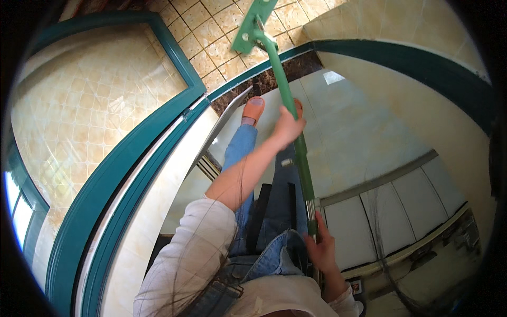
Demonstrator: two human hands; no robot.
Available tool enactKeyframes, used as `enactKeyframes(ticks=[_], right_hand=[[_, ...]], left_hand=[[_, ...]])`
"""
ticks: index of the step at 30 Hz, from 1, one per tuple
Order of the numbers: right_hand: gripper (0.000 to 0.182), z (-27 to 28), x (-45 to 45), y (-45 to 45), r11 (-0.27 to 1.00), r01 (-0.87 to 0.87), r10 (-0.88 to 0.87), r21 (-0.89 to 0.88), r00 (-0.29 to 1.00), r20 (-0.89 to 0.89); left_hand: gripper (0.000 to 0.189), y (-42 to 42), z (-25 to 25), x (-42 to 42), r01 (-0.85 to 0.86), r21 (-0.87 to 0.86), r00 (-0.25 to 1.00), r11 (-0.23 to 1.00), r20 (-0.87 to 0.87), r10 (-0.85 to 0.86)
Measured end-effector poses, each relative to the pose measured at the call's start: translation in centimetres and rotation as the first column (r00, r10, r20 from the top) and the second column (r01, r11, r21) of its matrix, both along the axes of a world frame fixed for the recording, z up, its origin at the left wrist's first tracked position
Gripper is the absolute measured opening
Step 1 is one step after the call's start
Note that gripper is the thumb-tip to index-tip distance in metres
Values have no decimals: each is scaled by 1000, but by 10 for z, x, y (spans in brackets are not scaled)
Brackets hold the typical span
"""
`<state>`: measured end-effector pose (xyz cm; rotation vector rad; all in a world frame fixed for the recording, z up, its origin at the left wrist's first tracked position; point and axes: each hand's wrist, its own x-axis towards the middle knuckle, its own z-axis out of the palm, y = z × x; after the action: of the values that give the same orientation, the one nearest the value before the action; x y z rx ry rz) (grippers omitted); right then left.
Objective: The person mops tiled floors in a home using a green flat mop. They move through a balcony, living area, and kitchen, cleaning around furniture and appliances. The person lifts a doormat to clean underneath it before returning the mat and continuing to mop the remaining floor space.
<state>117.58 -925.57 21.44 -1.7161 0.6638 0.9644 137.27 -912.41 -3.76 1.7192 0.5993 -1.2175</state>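
A long mop handle [280, 75] with a green sleeve runs from top centre down along my right side. At its far end is a flat green mop head plate [253, 29], tilted, over the tiles past the doorway. My left hand [289, 126] is closed around the green sleeve at mid-length. Lower down, near my hip, my right hand [323, 247] holds the metal part of the pole [311, 208], with a finger stretched along it. The pole's lower end is hidden by my hand and clothes.
A green-framed door [174, 59] stands open on the left. Beyond the threshold [257, 82] lies a beige tiled floor [198, 23]. My feet, in orange slippers [253, 110], are on the pale floor [340, 119] before it. White panels [386, 218] line the lower right.
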Motion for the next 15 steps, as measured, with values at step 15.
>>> enactKeyframes(ticks=[15], right_hand=[[56, -32, 66, 18, 490, 835, -517, 251, 510, -688]], left_hand=[[47, 9, -8, 52, -440, -198, 895, 876, -174, 411]])
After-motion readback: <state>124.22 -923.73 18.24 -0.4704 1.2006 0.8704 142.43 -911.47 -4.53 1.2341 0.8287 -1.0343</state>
